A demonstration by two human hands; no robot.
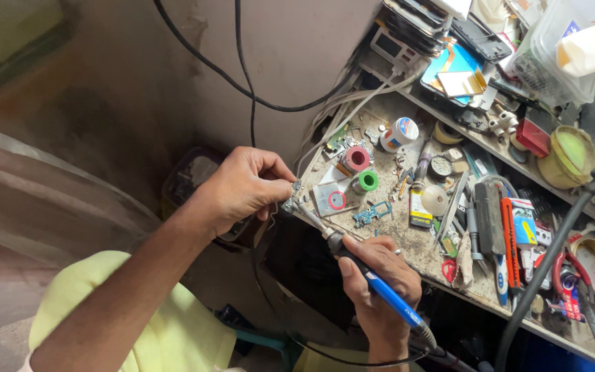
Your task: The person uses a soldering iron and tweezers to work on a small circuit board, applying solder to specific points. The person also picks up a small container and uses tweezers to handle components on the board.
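From the head camera, we hold a small circuit board point(293, 195) pinched between the thumb and fingertips of our left hand point(242, 187), just off the near edge of the workbench point(408, 238). Our right hand point(380, 275), at about five o'clock from the board, is wrapped around the blue handle of a soldering iron point(363, 269). Its metal tip points to eleven o'clock and meets the board's lower edge, as far as we can tell.

We judge the soldering to be under way: the iron is at the board, and nothing shows a finished joint. How much of the board is already done we cannot tell, it is too small here.

At two o'clock from the board lie a second blue circuit board point(372, 213), a green tape roll point(367, 181) and a pink tape roll point(357, 158), untouched among scattered tools.
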